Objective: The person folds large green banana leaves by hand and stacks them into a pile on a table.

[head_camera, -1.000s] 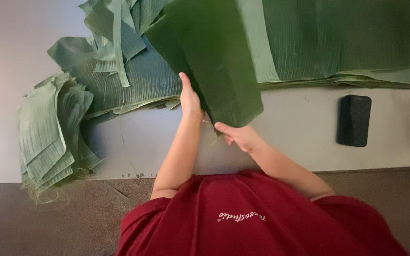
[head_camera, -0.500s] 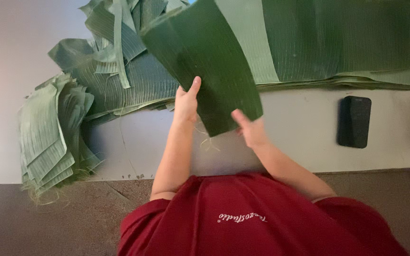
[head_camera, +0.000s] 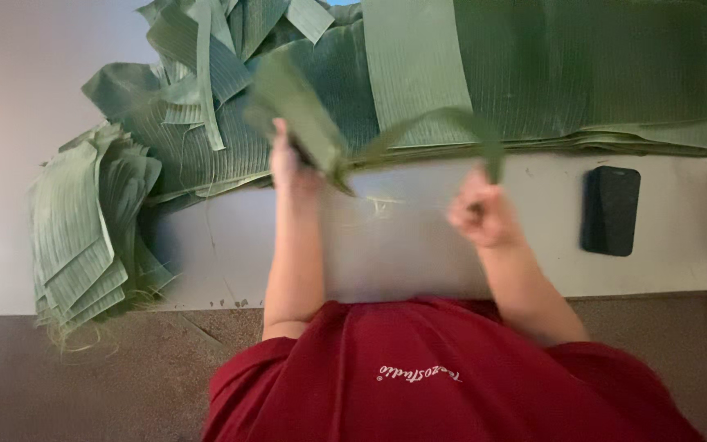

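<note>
White tabletop [head_camera: 419,254], leaf piles behind. Banana leaf piece [head_camera: 312,123] mid-air at centre, blurred. Left hand [head_camera: 288,160] fisted on its 9 o'clock end; right hand [head_camera: 480,214] clenched on a strip [head_camera: 484,139] at 3 o'clock. Judgement: pull evenly along ribs. Leaf stack [head_camera: 75,229] at 9 o'clock, black phone [head_camera: 611,210] at 3.

Food-prep workspace: banana-leaf stacks [head_camera: 583,82] cover the table [head_camera: 419,254].

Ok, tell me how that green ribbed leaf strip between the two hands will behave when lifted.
Likely floppy: the green ribbed leaf strip sags between left hand and right hand. Probably light, held by its ends. May split lengthwise; loose fibres lie on the pale tabletop.
</note>
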